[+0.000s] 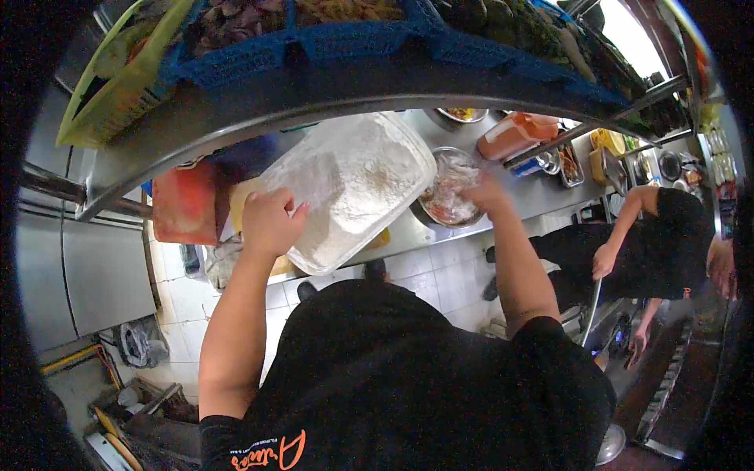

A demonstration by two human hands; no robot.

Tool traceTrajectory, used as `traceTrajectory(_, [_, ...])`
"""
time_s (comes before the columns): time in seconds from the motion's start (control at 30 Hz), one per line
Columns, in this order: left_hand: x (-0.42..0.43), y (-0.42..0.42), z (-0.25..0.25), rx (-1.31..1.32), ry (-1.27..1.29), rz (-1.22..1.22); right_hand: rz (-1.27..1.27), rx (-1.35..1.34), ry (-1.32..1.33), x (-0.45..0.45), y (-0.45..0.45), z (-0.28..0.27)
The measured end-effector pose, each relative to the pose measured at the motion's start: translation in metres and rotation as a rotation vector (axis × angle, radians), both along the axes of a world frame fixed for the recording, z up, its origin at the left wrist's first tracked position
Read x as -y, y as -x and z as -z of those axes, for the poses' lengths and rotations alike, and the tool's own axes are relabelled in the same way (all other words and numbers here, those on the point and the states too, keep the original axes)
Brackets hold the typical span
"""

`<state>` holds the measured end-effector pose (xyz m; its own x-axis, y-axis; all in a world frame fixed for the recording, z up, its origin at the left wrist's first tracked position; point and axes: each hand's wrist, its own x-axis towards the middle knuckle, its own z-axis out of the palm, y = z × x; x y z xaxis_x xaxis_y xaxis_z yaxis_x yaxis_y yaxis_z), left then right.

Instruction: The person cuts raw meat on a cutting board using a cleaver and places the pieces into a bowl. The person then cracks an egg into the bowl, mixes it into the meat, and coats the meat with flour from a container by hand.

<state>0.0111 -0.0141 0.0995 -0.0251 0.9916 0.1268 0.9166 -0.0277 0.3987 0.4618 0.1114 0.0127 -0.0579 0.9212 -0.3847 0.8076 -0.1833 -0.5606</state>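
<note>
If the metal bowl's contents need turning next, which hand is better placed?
Probably the right hand: it's at the metal bowl, while the left hand is at the powder tub's left edge.

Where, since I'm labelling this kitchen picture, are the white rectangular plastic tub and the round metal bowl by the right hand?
White rectangular plastic tub (429,166), head view: right rim.
Round metal bowl (451,225), head view: lower rim.
</note>
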Motion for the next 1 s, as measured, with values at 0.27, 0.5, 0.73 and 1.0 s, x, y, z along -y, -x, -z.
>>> traceTrajectory(0.27, [-0.001, -0.001, -0.003, -0.005, 0.024, 0.012, -0.043, 0.512, -0.288, 0.0, 0.041, 0.022])
traceTrajectory(0.5, [0.001, -0.002, -0.005, -0.011, 0.116, -0.031, -0.038, 0.188, -0.011, -0.043, 0.005, -0.008])
traceTrajectory(0.73, [0.001, -0.001, -0.004, -0.024, 0.019, 0.0, 0.048, -0.007, -0.089, -0.031, 0.022, -0.034])
traceTrajectory(1.0, [-0.001, -0.004, -0.004, -0.018, 0.05, -0.031, -0.003, 0.501, -0.325, 0.002, 0.068, 0.01])
